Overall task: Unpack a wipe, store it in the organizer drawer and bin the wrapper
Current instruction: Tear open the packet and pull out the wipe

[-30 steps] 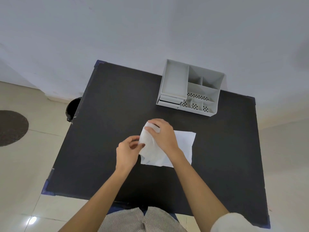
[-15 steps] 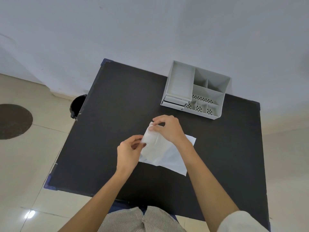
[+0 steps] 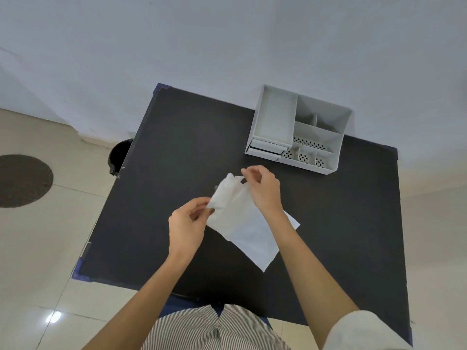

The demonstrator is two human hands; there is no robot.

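Observation:
A white wipe (image 3: 242,223) hangs partly unfolded above the middle of the black table (image 3: 177,152). My left hand (image 3: 188,223) pinches its near left edge. My right hand (image 3: 262,190) pinches its far top corner. The wipe's lower part droops toward the table on the right. I cannot tell a wrapper apart from the wipe. The white organizer (image 3: 299,130) stands at the table's far edge, its small drawers (image 3: 266,150) at the lower left front, pushed in. A black bin (image 3: 120,155) stands on the floor by the table's left edge.
A white wall runs behind the table. A dark round mat (image 3: 22,180) lies on the tiled floor at the left. My striped clothing (image 3: 214,329) shows at the bottom, at the table's near edge.
The wipe has been lifted off the table and pulled open between both hands. My right hand moved up and away; my left hand stayed near the wipe's left edge.

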